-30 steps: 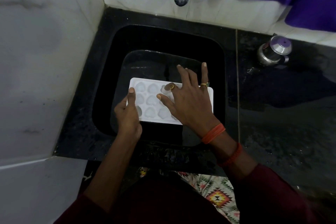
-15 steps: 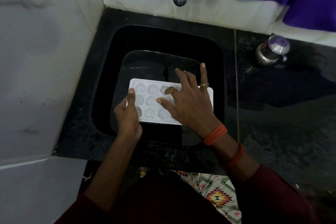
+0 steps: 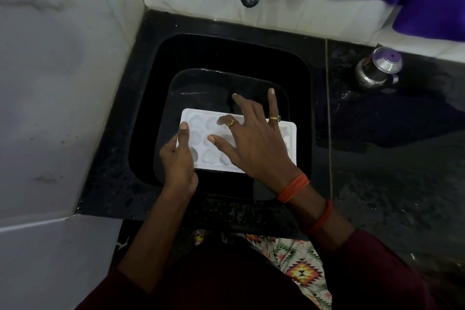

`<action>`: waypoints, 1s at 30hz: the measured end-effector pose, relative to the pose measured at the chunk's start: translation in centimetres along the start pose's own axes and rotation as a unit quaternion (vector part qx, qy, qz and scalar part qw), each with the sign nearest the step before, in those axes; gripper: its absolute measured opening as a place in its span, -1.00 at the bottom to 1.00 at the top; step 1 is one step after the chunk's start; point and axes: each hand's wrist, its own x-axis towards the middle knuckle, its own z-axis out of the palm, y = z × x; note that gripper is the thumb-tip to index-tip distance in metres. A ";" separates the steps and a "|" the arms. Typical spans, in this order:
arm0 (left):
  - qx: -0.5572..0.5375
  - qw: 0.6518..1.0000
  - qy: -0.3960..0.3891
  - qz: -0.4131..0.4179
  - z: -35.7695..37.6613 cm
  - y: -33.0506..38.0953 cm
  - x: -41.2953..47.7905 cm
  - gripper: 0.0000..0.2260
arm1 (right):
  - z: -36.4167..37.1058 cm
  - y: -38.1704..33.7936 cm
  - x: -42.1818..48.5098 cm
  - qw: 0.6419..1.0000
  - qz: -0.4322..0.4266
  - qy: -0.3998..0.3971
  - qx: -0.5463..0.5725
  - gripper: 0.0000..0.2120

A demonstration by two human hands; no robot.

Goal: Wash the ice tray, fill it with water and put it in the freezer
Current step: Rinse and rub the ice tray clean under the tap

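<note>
Head view: left hand [image 3: 178, 158] pinches ice tray [image 3: 201, 123] over sink [image 3: 226, 58]; right hand [image 3: 254, 143], fingers spread, should scrub every cavity.

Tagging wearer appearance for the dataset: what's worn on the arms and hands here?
Dark maroon sleeves. Right hand: gold ring, plus green-stone ring. Right wrist: orange thread band, red bracelet farther up. Left hand: no jewellery visible.
</note>
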 end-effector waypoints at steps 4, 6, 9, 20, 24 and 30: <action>0.000 1.000 0.003 0.002 0.0 0.0 -0.1 -0.76 | 0.3 -0.5 0.0 1.000 -0.020 -0.016 -0.007 -0.46; 0.000 1.000 0.003 0.000 -0.1 0.0 -0.1 -0.76 | 0.4 -0.6 0.0 0.999 -0.027 -0.026 -0.015 -0.46; 0.003 1.000 0.000 -0.002 -0.1 0.0 -0.1 -0.76 | 0.5 -0.6 0.0 0.998 -0.039 -0.034 -0.034 -0.47; 0.005 1.000 0.000 0.009 0.0 0.4 -0.4 -0.77 | -0.5 0.4 1.5 0.986 -0.124 -0.044 -0.098 -0.42; 0.004 1.000 0.005 0.017 0.0 0.5 -0.2 -0.78 | -0.4 0.2 1.6 0.986 -0.127 -0.049 -0.092 -0.41; 0.003 1.000 -0.003 0.009 0.1 0.7 -0.3 -0.78 | -0.1 -0.4 1.0 0.989 -0.116 -0.025 -0.092 -0.35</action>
